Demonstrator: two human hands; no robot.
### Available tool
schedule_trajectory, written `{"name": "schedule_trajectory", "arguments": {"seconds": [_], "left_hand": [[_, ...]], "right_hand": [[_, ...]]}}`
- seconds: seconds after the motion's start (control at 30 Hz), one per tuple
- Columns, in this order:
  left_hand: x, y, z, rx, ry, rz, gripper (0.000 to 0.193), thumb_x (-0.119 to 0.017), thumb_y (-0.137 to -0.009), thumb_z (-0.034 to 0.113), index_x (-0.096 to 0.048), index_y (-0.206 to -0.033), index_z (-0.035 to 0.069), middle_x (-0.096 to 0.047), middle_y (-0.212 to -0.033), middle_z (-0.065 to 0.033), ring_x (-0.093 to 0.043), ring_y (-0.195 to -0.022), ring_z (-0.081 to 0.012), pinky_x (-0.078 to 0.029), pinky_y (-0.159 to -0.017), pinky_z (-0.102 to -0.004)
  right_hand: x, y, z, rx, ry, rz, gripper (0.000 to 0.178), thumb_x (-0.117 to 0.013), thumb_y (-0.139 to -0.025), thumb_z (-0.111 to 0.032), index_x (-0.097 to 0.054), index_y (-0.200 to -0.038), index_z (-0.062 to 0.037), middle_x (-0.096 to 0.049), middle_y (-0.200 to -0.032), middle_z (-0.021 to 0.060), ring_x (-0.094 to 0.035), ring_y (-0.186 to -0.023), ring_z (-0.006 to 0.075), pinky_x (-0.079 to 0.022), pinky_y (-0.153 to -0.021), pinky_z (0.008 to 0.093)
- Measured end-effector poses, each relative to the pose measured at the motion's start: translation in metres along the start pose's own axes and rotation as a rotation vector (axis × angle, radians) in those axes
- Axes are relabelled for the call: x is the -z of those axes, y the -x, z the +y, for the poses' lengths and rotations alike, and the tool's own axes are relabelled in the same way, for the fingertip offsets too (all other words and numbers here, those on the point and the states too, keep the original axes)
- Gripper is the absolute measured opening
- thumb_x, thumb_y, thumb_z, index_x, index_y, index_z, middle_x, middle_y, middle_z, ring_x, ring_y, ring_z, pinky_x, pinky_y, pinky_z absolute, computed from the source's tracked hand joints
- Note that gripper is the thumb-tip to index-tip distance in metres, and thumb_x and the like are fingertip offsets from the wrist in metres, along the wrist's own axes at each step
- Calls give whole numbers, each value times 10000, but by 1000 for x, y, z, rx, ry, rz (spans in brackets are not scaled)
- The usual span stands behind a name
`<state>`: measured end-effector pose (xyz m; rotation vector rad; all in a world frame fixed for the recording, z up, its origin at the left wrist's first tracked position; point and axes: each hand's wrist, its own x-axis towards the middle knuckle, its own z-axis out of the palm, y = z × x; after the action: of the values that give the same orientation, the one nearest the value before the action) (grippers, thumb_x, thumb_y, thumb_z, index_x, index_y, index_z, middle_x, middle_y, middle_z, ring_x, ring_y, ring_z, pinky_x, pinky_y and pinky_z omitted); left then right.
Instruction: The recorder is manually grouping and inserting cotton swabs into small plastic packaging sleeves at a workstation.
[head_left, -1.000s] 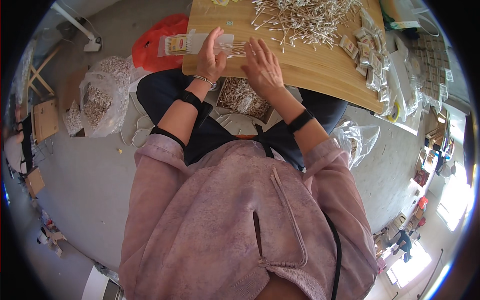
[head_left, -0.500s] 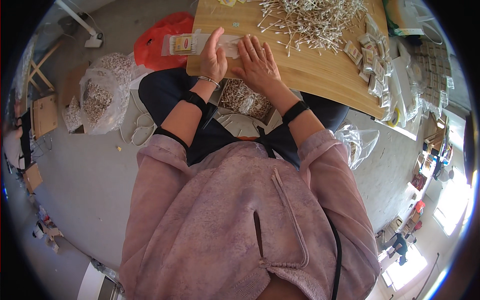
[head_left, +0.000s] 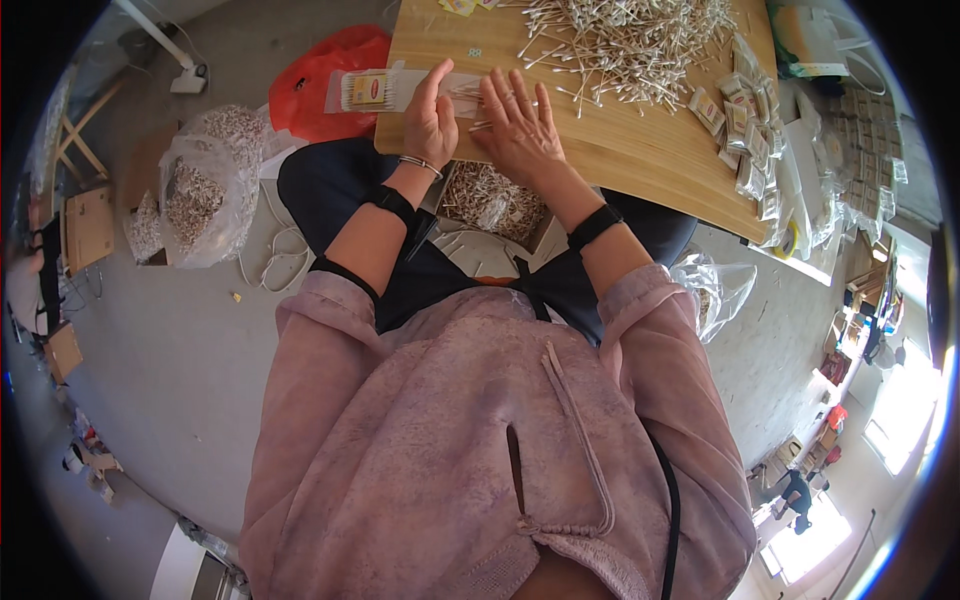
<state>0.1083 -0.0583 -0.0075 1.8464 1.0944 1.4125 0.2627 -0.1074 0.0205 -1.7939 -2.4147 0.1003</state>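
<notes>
My left hand point(head_left: 431, 122) rests on its edge near the table's left corner, fingers stretched out. Facing it, my right hand point(head_left: 518, 122) hovers over or touches the wooden table point(head_left: 620, 150), its fingers spread. In the gap between them lie a few cotton swabs point(head_left: 465, 94), partly hidden by the right fingers. Just left of my left hand is a clear plastic bag point(head_left: 334, 92) holding a row of swabs with a yellow and white card point(head_left: 370, 90). Below the table edge, a box of swabs point(head_left: 490, 200) sits between my legs.
A big heap of loose swabs point(head_left: 630, 45) covers the far table. Packed bags point(head_left: 745, 125) pile up along its right edge, beside a yellow tape roll point(head_left: 788, 240). Leftward are a red plastic bag point(head_left: 325, 80) and a clear sack of swabs point(head_left: 200, 195) on the floor.
My right hand has shifted slightly right and its fingers have spread. More swabs now show between my hands. The left hand has barely moved.
</notes>
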Motion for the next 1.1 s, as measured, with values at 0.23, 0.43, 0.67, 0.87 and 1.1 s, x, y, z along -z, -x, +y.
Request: {"name": "schedule_trajectory", "arguments": {"seconds": [0.23, 0.43, 0.67, 0.87, 1.1], "left_hand": [[2, -2, 5, 16, -25, -12, 404, -399, -891, 39, -458, -1290, 28, -546, -1225, -199, -532, -1134, -351, -423, -961, -388], [3, 0, 19, -8, -84, -124, 408, -419, -882, -3, -448, -1288, 27, -519, -1234, -205, -503, -1144, -363, -413, -971, -392], [-3, -9, 19, 102, -110, -144, 361, -414, -931, 53, -434, -1291, 34, -527, -1207, -210, -508, -1118, -374, -425, -943, -401], [2, -9, 18, 192, -11, -90, 350, -420, -957, 112, -451, -1304, 74, -564, -1177, -205, -551, -1087, -340, -432, -923, -374], [-8, -6, 26, 204, 89, -122, 440, -371, -1001, 333, -453, -1325, 48, -523, -1306, -141, -477, -1227, -264, -355, -1019, -328]], "right_hand": [[6, -19, 13, 79, -153, 28, 688, -539, -884, -408, -272, -1441, -106, -305, -1484, 66, -186, -1409, 251, -117, -1146, 455], [-1, 8, -1, 44, -122, 76, 584, -520, -901, -353, -359, -1396, -87, -298, -1481, 77, -237, -1387, 260, -174, -1127, 475], [-11, 4, -15, -115, -227, 234, 511, -556, -883, -220, -415, -1347, -59, -350, -1405, 158, -285, -1340, 365, -246, -1095, 491], [-9, -2, -14, -168, -439, 331, 545, -535, -851, -95, -354, -1352, 19, -317, -1403, 231, -261, -1340, 410, -239, -1101, 490], [-11, -4, -17, -201, -742, 336, 618, -412, -791, 45, -239, -1384, 74, -232, -1451, 275, -149, -1380, 442, -208, -1125, 465]]}}
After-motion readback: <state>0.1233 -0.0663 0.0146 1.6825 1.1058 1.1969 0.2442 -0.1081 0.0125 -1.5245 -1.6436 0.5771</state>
